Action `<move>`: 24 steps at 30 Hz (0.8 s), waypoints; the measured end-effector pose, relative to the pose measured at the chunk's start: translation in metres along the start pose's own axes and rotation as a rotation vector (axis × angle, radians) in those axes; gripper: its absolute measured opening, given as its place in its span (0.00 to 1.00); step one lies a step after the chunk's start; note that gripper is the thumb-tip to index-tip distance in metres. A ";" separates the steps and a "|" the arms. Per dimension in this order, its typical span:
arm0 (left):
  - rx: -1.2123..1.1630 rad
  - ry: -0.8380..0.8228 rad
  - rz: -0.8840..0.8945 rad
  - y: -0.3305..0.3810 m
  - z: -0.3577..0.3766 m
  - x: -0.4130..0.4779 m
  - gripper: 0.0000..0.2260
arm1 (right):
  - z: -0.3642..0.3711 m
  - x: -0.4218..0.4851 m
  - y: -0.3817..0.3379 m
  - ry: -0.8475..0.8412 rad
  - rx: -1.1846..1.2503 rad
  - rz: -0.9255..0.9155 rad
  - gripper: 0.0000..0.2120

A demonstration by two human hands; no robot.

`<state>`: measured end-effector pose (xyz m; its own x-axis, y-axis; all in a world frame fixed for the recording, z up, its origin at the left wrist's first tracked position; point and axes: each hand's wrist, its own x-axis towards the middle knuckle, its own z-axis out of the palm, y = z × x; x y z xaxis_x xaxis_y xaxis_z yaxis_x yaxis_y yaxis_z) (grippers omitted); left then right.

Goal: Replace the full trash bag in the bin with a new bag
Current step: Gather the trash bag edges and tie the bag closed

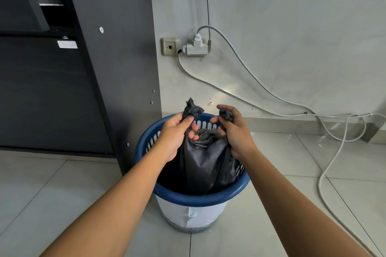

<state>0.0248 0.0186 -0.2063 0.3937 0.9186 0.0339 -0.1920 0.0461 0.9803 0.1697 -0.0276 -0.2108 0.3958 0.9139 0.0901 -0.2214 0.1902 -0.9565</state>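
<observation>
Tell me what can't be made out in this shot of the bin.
Head view:
- Contents of the black bag: opaque plastic hides them.
- Whether its ends are knotted: the left hand and right hand cover the neck.
- Floor of the bin: hidden by the bag.
- Far end of the white cable: cut off by the right edge.

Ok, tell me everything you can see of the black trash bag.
The trash bag is thin black plastic, matte and creased. Its body sits inside the blue-rimmed bin and fills much of it. The top is gathered into two twisted ends held above the rim. The left hand grips one end and the right hand grips the other, with bunched plastic between them.
</observation>
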 end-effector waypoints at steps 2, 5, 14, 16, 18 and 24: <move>0.059 -0.016 -0.019 0.000 0.002 0.001 0.10 | 0.002 0.000 -0.003 -0.032 0.063 0.077 0.04; 0.000 -0.093 -0.131 -0.001 0.003 0.002 0.14 | 0.002 0.001 -0.013 -0.146 0.178 0.181 0.09; 0.056 0.030 -0.017 0.001 0.003 0.002 0.11 | -0.009 -0.002 -0.010 -0.242 0.230 0.075 0.08; 0.046 0.112 -0.026 0.003 0.006 0.002 0.07 | -0.008 -0.004 -0.010 -0.308 0.221 0.073 0.08; 0.077 0.128 -0.009 0.004 0.008 0.002 0.06 | -0.007 -0.003 -0.010 -0.353 0.205 0.087 0.10; 0.190 -0.011 0.025 0.008 0.007 -0.006 0.02 | 0.003 0.000 -0.014 -0.192 0.123 0.065 0.07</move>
<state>0.0275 0.0106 -0.1975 0.4011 0.9140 0.0600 -0.0290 -0.0528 0.9982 0.1700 -0.0289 -0.1970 0.2025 0.9750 0.0919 -0.3528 0.1602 -0.9219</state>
